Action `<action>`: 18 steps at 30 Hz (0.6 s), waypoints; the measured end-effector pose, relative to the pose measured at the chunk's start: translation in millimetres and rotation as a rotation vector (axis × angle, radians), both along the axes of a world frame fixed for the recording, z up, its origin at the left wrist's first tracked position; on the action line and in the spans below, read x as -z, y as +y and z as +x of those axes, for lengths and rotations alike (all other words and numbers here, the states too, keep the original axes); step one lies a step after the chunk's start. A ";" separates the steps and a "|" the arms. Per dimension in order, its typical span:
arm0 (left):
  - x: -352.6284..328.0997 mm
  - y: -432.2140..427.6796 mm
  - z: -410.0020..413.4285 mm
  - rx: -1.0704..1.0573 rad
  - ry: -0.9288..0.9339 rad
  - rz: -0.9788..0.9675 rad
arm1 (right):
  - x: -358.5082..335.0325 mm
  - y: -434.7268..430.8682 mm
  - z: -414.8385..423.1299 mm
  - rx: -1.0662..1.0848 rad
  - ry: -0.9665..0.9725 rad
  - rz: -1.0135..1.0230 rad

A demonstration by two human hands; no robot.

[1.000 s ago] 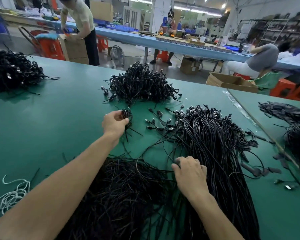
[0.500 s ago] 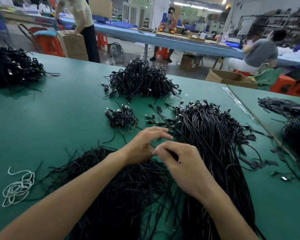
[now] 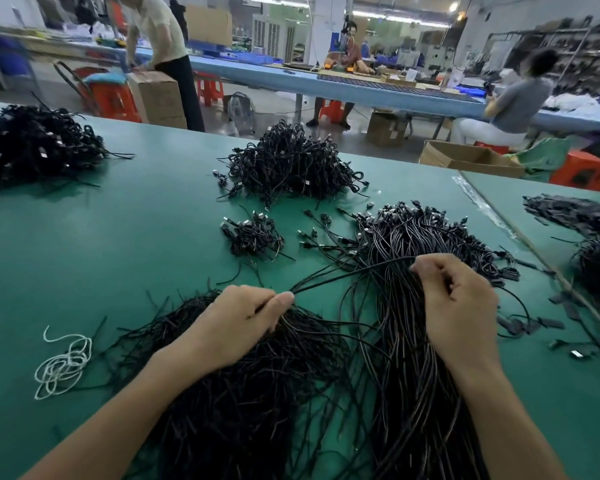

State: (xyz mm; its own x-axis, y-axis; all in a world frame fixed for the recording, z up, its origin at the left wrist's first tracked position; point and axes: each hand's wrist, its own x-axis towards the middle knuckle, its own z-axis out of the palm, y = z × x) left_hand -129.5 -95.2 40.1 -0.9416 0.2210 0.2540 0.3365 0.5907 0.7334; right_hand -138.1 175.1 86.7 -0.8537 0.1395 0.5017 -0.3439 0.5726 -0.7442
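As left hand [image 3: 236, 323] and right hand [image 3: 454, 299] pinch it, a cable [image 3: 354, 271] spans between them.

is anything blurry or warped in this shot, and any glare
Head view: the left hand, the right hand and the thin black cables stretched between them are sharp; the seated person in a grey top is smeared by blur; the flat green table top looks tilted and stretched by the wide lens; a bright ceiling lamp flares at upper right.

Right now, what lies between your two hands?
In the head view, a few thin black cables stretch from the left hand to the right hand, over the green table top.
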 end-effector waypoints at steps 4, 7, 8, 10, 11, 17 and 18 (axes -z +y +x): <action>1.3 3.4 7.0 0.111 -0.196 0.042 | 5.4 8.1 -4.7 0.026 -0.006 0.028; -11.0 7.7 16.1 0.380 -0.523 0.253 | 8.5 11.3 -10.3 0.025 -0.027 -0.018; -16.4 10.0 21.5 0.493 -0.608 0.342 | 10.1 11.1 -11.9 0.031 -0.043 -0.037; -28.5 16.5 34.1 0.712 -0.697 0.555 | 14.8 6.5 -12.4 0.002 -0.108 -0.043; -34.8 20.7 38.9 0.782 -0.703 0.682 | 17.6 1.3 -11.2 -0.047 -0.156 -0.027; -55.0 47.9 15.7 0.325 -0.314 1.304 | 30.0 -39.0 12.2 -0.553 -0.467 0.272; -51.8 48.5 7.2 0.200 -0.237 1.318 | 29.5 -42.2 16.6 -0.613 -0.485 0.281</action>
State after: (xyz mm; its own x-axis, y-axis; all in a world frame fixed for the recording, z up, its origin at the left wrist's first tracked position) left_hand -122.3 -46.7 91.9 -0.9725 0.0783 0.2194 0.1210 -0.6350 0.7630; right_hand -121.4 132.8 57.2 -0.8682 -0.4961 0.0047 -0.3328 0.5753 -0.7472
